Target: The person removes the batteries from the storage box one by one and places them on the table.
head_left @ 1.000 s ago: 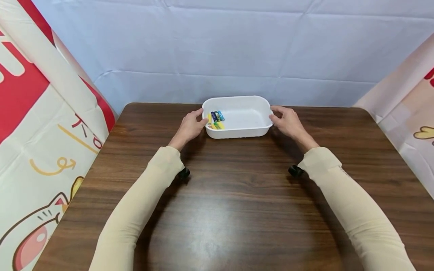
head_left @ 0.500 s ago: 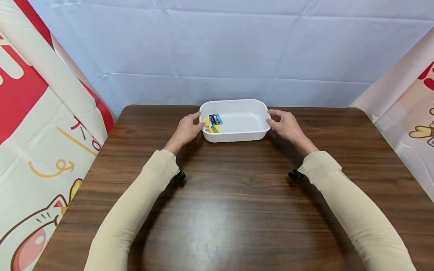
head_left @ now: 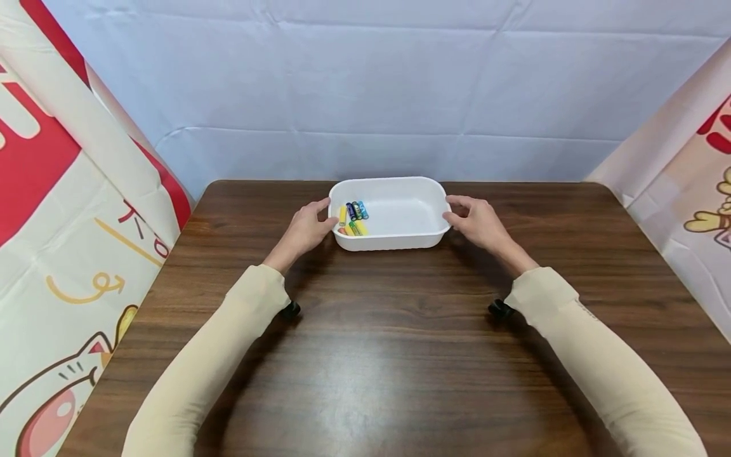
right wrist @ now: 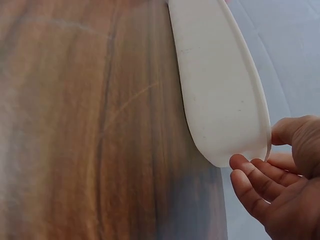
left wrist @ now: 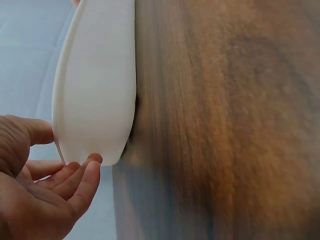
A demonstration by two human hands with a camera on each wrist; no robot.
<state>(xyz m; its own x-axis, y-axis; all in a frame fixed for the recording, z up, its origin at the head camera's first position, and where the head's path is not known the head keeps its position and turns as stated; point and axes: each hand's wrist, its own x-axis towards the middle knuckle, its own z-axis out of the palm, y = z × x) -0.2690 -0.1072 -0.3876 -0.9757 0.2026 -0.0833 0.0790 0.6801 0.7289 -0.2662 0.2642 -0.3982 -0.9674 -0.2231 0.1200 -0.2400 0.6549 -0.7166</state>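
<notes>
A shallow white plastic tray (head_left: 408, 219) with rounded corners sits near the back edge of the table. Several batteries lie at its left end: a dark blue one (head_left: 351, 211), a light blue one (head_left: 363, 210) and yellow ones (head_left: 342, 216) among them. My left hand (head_left: 301, 231) holds the tray's left end, thumb at the rim and fingers against the outer wall, as the left wrist view shows. At the opposite end my right hand (head_left: 482, 225) grips the rim the same way. The wrist views show only the tray's outer side (left wrist: 97, 80), so its contents are hidden there.
The dark brown wooden table (head_left: 388, 355) spreads out in front of the tray. A pale cloth backdrop (head_left: 365, 89) hangs right behind the table's back edge. Printed cloths stand at the left (head_left: 74, 254) and right (head_left: 685, 209). Beneath each sleeve cuff sits a black wrist device (head_left: 290, 310).
Both hands have drawn the tray a little toward me and slightly left, with the batteries in it. The head view has also shifted slightly. The hold at both ends stays the same.
</notes>
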